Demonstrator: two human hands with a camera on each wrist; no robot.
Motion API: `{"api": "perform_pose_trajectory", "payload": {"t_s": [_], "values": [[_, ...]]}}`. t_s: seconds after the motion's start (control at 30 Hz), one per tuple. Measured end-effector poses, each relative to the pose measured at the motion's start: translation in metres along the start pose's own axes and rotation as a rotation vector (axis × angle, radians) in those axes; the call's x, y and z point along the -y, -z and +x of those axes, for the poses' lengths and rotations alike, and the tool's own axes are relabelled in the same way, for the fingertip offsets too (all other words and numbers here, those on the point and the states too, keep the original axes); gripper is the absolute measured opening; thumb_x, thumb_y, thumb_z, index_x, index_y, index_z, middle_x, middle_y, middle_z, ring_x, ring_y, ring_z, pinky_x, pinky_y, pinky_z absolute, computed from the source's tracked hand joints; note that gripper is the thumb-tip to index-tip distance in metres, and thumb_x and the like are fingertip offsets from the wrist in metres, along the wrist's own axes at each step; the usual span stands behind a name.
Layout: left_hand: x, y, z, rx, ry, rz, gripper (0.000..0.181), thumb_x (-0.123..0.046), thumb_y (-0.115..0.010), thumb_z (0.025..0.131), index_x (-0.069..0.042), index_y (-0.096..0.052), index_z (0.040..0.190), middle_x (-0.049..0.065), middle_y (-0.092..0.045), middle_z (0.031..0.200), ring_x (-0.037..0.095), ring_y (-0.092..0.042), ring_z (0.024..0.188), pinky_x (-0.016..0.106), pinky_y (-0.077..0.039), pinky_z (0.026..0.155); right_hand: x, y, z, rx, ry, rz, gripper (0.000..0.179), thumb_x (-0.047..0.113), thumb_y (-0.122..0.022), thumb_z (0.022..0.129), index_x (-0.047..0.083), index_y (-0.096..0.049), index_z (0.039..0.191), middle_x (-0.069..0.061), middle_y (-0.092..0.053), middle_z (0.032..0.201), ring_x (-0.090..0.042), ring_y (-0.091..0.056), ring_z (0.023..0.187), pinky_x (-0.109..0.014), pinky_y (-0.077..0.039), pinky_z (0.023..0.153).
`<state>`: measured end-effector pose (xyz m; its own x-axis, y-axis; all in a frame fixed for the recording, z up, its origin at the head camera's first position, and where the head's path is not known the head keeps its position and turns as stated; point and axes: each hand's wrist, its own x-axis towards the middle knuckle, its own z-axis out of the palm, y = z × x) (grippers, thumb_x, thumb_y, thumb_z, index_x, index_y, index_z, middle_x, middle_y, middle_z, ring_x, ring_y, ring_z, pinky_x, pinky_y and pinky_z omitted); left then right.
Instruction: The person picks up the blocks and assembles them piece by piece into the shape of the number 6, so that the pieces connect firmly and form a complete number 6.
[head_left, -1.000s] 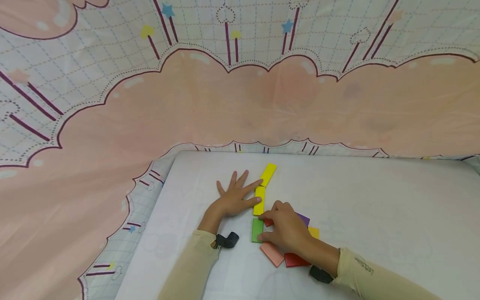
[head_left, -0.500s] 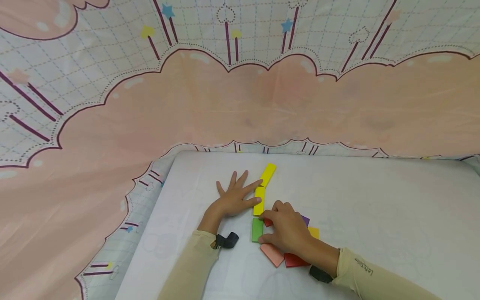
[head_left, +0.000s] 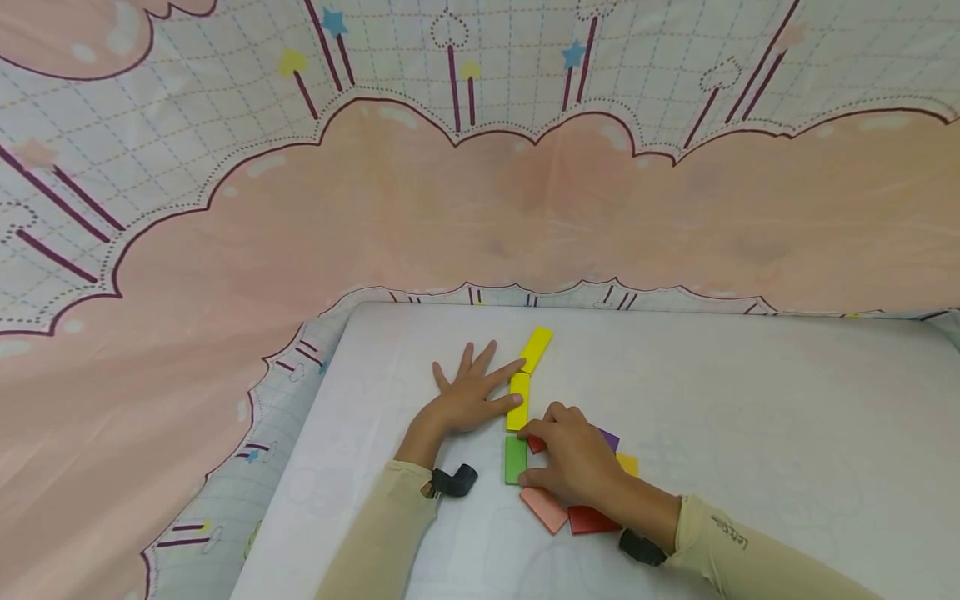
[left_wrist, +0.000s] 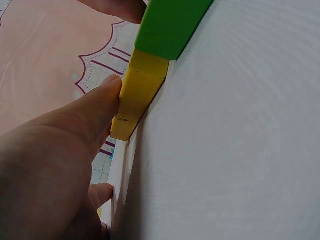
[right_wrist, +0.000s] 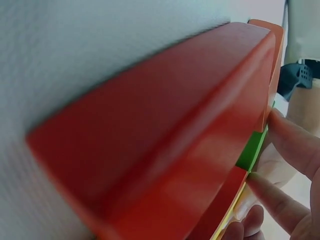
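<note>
My left hand lies spread on the table, its thumb on a yellow block and its index fingertip at a second, slanted yellow block above. Just below this pair lies a green block, which my right hand pinches near its two ends with index finger and thumb. Around the right hand a salmon block, a red block, an orange-yellow block and a purple block form a ring. Another red block is mostly hidden under that hand.
The blocks lie flat on a white table. Behind and to the left hangs a peach and white patterned cloth. Each wrist carries a black camera, the left one close to the table beside the blocks.
The green block has shifted very slightly to the right with my right fingertips. My left hand and the other blocks keep their places.
</note>
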<state>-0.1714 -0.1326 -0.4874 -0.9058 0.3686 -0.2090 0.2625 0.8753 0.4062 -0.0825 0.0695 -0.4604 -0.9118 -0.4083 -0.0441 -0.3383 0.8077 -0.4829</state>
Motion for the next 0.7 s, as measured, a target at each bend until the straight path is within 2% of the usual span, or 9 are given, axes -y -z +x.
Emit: {"api": "perform_pose_trajectory", "payload": {"t_s": [0.23,0.4,0.6,0.7], "values": [[-0.001,0.001,0.000,0.000,-0.003,0.000,0.065,-0.065,-0.051,0.098,-0.048,-0.031,0.157,0.003,-0.002,0.175,0.038,0.014,0.159,0.082,0.016,0.109,-0.001,0.000,0.000,0.010,-0.005,0.012,0.049,0.038,-0.092,0.072,0.025,-0.076,0.117,0.006,-0.053,0.092,-0.014,-0.044,0.085,-0.024,-0.038,0.063],[-0.002,0.001,0.000,-0.001,-0.001,0.002,0.065,-0.065,-0.051,0.097,-0.049,-0.030,0.157,0.002,-0.002,0.174,0.038,0.014,0.159,0.082,0.017,0.109,-0.004,0.007,0.000,0.016,-0.048,0.054,0.048,0.038,-0.090,0.075,0.026,-0.075,0.119,0.006,-0.055,0.097,-0.013,-0.048,0.091,-0.024,-0.045,0.066],[-0.002,0.001,0.001,-0.004,0.006,0.006,0.065,-0.065,-0.051,0.098,-0.049,-0.030,0.157,0.002,-0.002,0.174,0.038,0.013,0.159,0.081,0.017,0.109,-0.025,0.028,-0.006,-0.065,-0.033,0.103,0.045,0.033,-0.086,0.083,0.022,-0.073,0.125,0.001,-0.061,0.108,-0.016,-0.056,0.096,-0.028,-0.054,0.079],[-0.002,0.001,0.001,-0.002,0.013,0.000,0.065,-0.065,-0.051,0.098,-0.050,-0.029,0.157,0.001,-0.001,0.174,0.037,0.014,0.159,0.080,0.018,0.109,-0.040,0.040,-0.010,-0.127,-0.013,0.082,0.043,0.031,-0.083,0.087,0.019,-0.071,0.127,-0.003,-0.063,0.116,-0.021,-0.061,0.103,-0.036,-0.060,0.086]]}}
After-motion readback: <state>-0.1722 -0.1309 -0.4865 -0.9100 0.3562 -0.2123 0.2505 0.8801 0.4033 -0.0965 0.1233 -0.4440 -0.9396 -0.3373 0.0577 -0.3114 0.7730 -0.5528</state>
